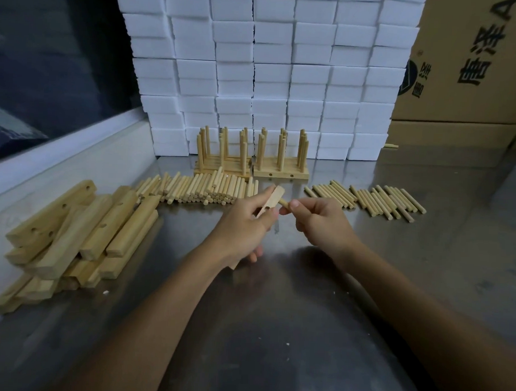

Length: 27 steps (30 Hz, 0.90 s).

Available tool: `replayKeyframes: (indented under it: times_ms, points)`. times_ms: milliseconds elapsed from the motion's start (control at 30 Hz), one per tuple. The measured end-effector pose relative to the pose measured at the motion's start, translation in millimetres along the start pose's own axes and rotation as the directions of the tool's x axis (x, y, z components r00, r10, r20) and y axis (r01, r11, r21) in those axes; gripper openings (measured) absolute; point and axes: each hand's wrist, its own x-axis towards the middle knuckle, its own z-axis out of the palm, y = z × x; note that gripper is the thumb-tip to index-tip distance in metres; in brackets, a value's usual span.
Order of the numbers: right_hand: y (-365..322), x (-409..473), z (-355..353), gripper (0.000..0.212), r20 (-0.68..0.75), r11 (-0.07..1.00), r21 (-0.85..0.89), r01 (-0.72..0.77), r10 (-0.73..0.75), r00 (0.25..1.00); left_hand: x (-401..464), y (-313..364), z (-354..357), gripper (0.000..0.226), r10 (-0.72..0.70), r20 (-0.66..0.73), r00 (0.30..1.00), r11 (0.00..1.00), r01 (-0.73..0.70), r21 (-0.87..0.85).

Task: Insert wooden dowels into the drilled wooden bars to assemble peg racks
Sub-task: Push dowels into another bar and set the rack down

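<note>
We face a steel tabletop (pixel 274 329); white foam blocks (pixel 271 63) stacked at twelve o'clock, cardboard boxes (pixel 469 71) at two, dark window (pixel 50 53) at ten.

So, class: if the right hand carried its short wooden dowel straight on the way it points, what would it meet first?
Most likely the drilled pale wooden bar gripped by the left hand; the right hand aims its dowel at it, though depth is unclear.

The scene is rather dim, with a cool and soft light from above. The steel table (pixel 304 330) shows pale, blurred reflections, brightest near its far right part and under the forearms. The stack of white foam blocks (pixel 271 63) is the brightest area but not overexposed. The dark window (pixel 49 62) on the left gives almost no light. Straight lines bend near the edges, and the corners look soft and slightly smeared.
</note>
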Motion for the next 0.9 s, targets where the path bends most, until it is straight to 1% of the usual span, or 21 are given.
replayKeyframes:
  times_ms: [67, 133, 200, 267, 300, 333, 400, 500, 533, 600, 667, 733, 833, 900]
  points:
    - [3.1, 0.2, -1.0, 0.027, -0.032, 0.999, -0.03, 0.044, -0.045, 0.998, 1.2, -0.8, -1.1, 0.053, -0.04, 0.034, 0.999, 0.997, 0.042, -0.068]
    - [4.8, 0.8, -1.0, 0.029, -0.084, 0.988, -0.124, 0.089, -0.1, 0.991, 1.7, -3.0, -3.5, 0.051, -0.071, -0.031, 0.997, 0.986, 0.065, -0.152]
    - [8.2, 1.8, -3.6, 0.036, -0.158, 0.956, -0.267, 0.124, -0.171, 0.973, 3.0, -6.6, -7.8, 0.045, -0.152, -0.129, 0.98, 0.954, 0.112, -0.278]
    - [12.8, 4.3, -11.2, 0.036, -0.199, 0.878, -0.461, 0.131, -0.246, 0.949, 4.7, -10.5, -13.7, 0.039, -0.273, -0.196, 0.942, 0.89, 0.17, -0.424]
    - [15.5, 7.1, -15.6, 0.033, -0.194, 0.806, -0.582, 0.112, -0.272, 0.943, 5.6, -12.5, -16.3, 0.035, -0.328, -0.216, 0.92, 0.846, 0.184, -0.5]
    - [17.9, 9.9, -19.2, 0.035, -0.172, 0.721, -0.689, 0.077, -0.266, 0.949, 6.3, -14.6, -18.3, 0.032, -0.368, -0.23, 0.901, 0.802, 0.183, -0.568]
    - [20.1, 15.0, -23.2, 0.049, -0.109, 0.582, -0.813, 0.0, -0.152, 0.982, 7.7, -17.7, -20.1, 0.026, -0.402, -0.251, 0.88, 0.745, 0.155, -0.648]
    - [23.8, 19.2, -21.9, 0.062, -0.028, 0.43, -0.901, -0.053, 0.064, 0.998, 7.8, -18.5, -21.0, 0.017, -0.416, -0.273, 0.867, 0.702, 0.115, -0.703]
    - [24.5, 20.0, -21.5, 0.064, -0.017, 0.381, -0.923, -0.055, 0.103, 0.994, 7.9, -18.6, -21.6, 0.015, -0.424, -0.274, 0.863, 0.687, 0.11, -0.718]
    - [23.3, 20.9, -20.7, 0.064, -0.016, 0.318, -0.947, -0.049, 0.105, 0.994, 8.0, -18.9, -22.5, 0.013, -0.445, -0.263, 0.856, 0.66, 0.114, -0.743]
    - [21.3, 19.9, -19.5, 0.059, -0.038, 0.314, -0.948, -0.056, 0.062, 0.997, 7.6, -18.0, -22.3, 0.015, -0.462, -0.235, 0.855, 0.627, 0.128, -0.768]
    - [18.4, 17.1, -18.9, 0.05, -0.091, 0.348, -0.933, -0.087, 0.006, 0.996, 7.0, -16.2, -22.5, 0.018, -0.486, -0.204, 0.849, 0.586, 0.144, -0.797]
    - [17.8, 15.8, -20.9, 0.033, -0.173, 0.452, -0.883, -0.125, -0.066, 0.983, 5.7, -14.1, -23.1, 0.019, -0.504, -0.176, 0.846, 0.533, 0.144, -0.834]
    - [18.7, 16.8, -21.3, 0.022, -0.219, 0.56, -0.816, -0.143, -0.069, 0.973, 5.8, -12.6, -22.9, 0.024, -0.505, -0.168, 0.847, 0.515, 0.139, -0.846]
